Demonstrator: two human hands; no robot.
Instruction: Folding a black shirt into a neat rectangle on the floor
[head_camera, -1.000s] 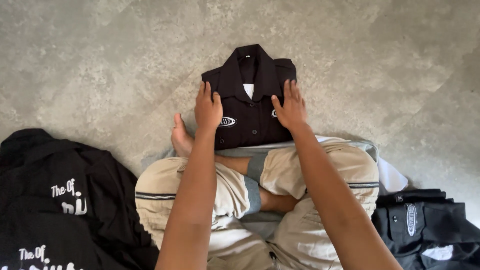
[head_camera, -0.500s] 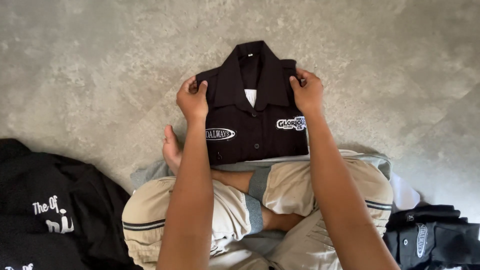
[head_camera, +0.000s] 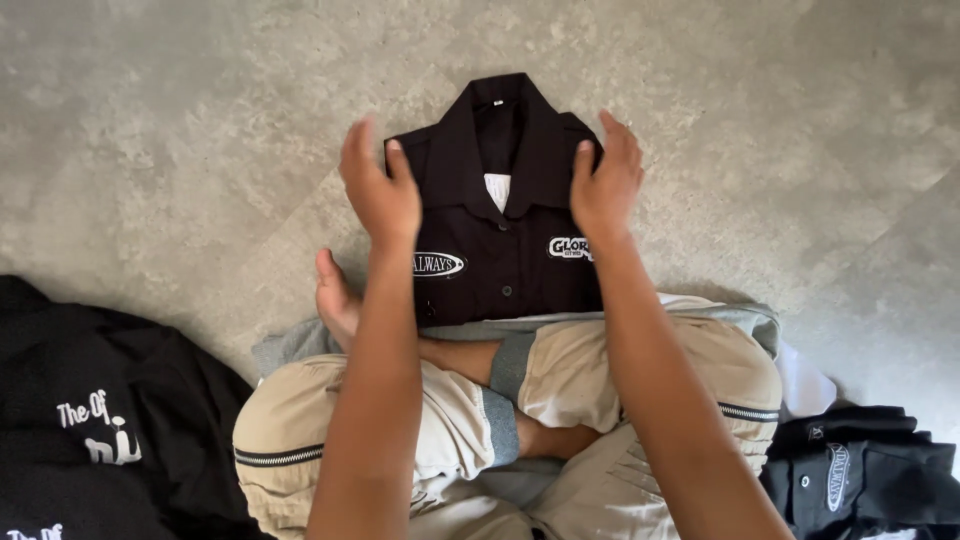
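Folded black shirt (head_camera: 505, 225) with two oval white chest patches, between left hand (head_camera: 380, 195) and right hand (head_camera: 605, 185), each grip spread.

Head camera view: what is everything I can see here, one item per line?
folded shirt: one, black with white oval patches, on the floor ahead of the knees.
dark garment: one heap, black with white lettering, floor at left.
folded garment: one, black, floor at lower right.
floor: grey, mottled.
trousers: beige with zip trim, legs crossed.
bare foot: one, beside the shirt.
left hand: open, at the shirt's left shoulder.
right hand: open, at its right shoulder.
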